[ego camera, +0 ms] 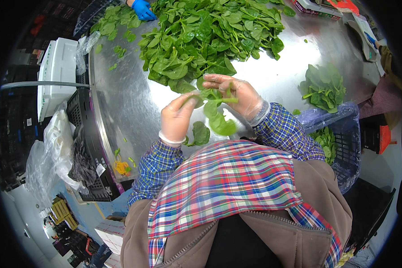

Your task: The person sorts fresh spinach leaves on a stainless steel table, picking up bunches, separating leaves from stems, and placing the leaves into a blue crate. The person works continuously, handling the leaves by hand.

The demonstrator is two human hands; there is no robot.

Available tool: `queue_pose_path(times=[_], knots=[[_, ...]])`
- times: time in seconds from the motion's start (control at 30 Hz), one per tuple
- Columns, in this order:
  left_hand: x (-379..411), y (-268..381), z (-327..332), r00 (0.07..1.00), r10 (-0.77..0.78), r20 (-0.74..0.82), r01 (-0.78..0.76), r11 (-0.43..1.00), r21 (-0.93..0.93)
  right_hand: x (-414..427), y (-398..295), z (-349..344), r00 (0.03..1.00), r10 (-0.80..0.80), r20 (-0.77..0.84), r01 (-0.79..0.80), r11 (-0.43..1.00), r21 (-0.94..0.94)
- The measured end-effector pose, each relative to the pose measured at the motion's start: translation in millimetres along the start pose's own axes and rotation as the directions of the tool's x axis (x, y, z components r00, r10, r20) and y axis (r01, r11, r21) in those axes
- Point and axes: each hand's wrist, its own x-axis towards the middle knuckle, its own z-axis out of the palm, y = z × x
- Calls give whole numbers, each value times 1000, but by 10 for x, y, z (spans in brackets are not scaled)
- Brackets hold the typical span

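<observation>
Both my hands wear clear plastic gloves above a metal table (120, 83). My left hand (177, 117) pinches a leaf of a green leafy sprig between thumb and fingers. The sprig's stem (222, 99) reaches across to my right hand (239, 95), whose thumb and fingers hold it; one leaf (221, 122) hangs below, slightly blurred. Beyond my hands lies a large heap of leafy greens (207, 40). A loose leaf (200, 133) rests on the metal close to my apron (227, 174). Farther right sits a smaller bunch of greens (324, 87).
A lined blue plastic basket (350, 144) holding greens (325, 142) stands at the right. Another person's blue-gloved hand (143, 10) is at the heap's far left. Yellow rubber bands (121, 166) lie near the left edge, beside a black crate (97, 174) and plastic bags (58, 144).
</observation>
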Motion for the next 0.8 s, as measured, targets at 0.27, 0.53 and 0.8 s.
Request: queue_pose_path(times=[0.27,0.53,0.8], knots=[[23,-139,-9,859,-485,166,464,600,-651,-117,35,49,987,161,-27,-162,982,-93],[2,-380,112,771,-397,497,596,177,-783,-114,156,43,954,-292,72,281,780,-559],[-91,-454,151,630,-590,505,689,126,-714,-48,204,-104,972,-101,-214,36,957,-287]])
